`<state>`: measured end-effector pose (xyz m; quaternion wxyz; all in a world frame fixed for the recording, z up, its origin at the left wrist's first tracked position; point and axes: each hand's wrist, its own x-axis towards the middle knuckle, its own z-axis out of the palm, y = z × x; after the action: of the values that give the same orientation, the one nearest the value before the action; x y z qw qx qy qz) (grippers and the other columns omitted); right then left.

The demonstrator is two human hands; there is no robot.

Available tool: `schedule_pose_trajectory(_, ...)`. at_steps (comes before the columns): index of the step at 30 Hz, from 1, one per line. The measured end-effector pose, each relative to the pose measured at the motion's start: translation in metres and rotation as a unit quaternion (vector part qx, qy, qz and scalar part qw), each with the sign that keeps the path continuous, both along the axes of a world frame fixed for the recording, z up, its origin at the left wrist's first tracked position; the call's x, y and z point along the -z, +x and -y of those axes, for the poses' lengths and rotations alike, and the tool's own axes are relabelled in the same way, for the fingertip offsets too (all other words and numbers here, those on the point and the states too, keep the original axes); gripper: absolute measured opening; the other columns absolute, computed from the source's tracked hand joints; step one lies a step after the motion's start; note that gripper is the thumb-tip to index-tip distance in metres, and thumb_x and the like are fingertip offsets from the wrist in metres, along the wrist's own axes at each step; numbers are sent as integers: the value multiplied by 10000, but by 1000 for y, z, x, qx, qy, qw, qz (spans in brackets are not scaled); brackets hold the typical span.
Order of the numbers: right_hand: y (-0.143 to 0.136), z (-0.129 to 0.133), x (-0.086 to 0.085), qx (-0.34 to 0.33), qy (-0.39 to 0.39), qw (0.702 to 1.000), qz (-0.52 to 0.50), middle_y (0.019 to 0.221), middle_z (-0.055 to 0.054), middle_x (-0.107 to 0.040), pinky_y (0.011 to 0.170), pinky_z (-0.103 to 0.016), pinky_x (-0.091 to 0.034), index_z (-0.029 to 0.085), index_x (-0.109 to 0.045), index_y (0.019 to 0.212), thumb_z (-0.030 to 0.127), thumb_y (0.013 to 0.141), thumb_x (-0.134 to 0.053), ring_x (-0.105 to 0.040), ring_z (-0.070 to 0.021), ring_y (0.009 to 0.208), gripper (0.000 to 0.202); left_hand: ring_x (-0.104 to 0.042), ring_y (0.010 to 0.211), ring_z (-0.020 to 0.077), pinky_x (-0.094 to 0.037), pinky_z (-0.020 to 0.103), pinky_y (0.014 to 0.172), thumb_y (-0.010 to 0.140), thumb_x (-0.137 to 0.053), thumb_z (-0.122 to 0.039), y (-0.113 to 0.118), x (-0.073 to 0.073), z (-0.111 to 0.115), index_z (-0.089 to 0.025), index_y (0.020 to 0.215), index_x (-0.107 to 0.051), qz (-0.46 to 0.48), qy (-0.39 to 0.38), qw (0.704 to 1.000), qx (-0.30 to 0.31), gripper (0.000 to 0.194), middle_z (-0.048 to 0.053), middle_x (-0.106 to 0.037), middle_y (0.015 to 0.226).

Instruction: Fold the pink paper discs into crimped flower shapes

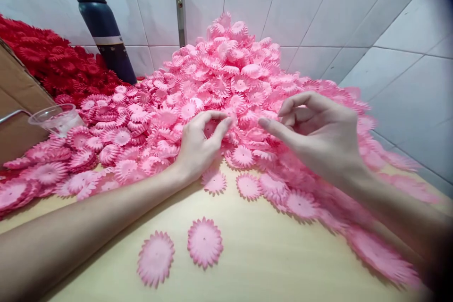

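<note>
Spreading from the tiled wall (318,4) at the back, a tall heap of pink fabric flower petals (226,71) covers most of the pale wooden table (269,264). Only the near edge lies bare, with two loose petals (205,241) lying flat there, side by side. White tiles close the back and the right side, meeting in a corner behind the heap. At the far left a pile of red petals (53,63) banks against the wall, with a dark blue flask (102,28) standing between the red and pink piles. A clear plastic cup (56,118) sits at the left edge beside a brown cardboard box (17,99).

The left hand (200,144) rests on the foot of the heap, thumb and forefinger curled round what seems to be one pink petal, though the pinch itself is hard to make out. The right hand (318,134) hovers just beside it above the petals, fingers loosely bent and holding nothing.
</note>
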<state>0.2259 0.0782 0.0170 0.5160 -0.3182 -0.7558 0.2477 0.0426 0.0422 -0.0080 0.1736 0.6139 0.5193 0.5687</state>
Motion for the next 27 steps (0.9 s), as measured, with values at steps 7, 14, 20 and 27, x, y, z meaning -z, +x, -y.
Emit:
schedule_pose_trajectory(7,0,1,5,-106,35,993,46,792,-7,-680,619,-338,-520,234,-658,878,175,745,-756,-633,-173,704,175,-642,1054,180,-534,348,908,832,-416,15,4,7,10,-204,1217,-474,-79,95,982,144,447,78,-654,1135)
schedule_pose_trajectory(14,-2,4,8,-133,21,990,36,857,-8,-693,707,-375,-535,252,-667,912,183,796,-717,-646,-190,801,144,-624,1171,223,-575,371,938,896,-455,-16,7,9,14,-296,1365,-360,-89,130,961,228,555,70,-569,1357)
schedule_pose_trajectory(20,-1,-1,9,-158,-62,985,9,906,-12,-675,735,-364,-565,246,-655,944,178,747,-756,-660,-192,844,232,-510,1311,265,-522,429,1037,897,-519,-57,5,8,12,-333,1436,-294,-118,127,944,279,646,56,-459,1486)
schedule_pose_trajectory(27,1,-2,4,-154,-127,980,-8,812,-2,-713,729,-327,-609,222,-696,822,164,709,-778,-701,-170,755,152,-549,1270,288,-569,436,959,910,-550,-135,5,14,7,-341,1486,-247,-203,176,939,215,682,69,-448,1496)
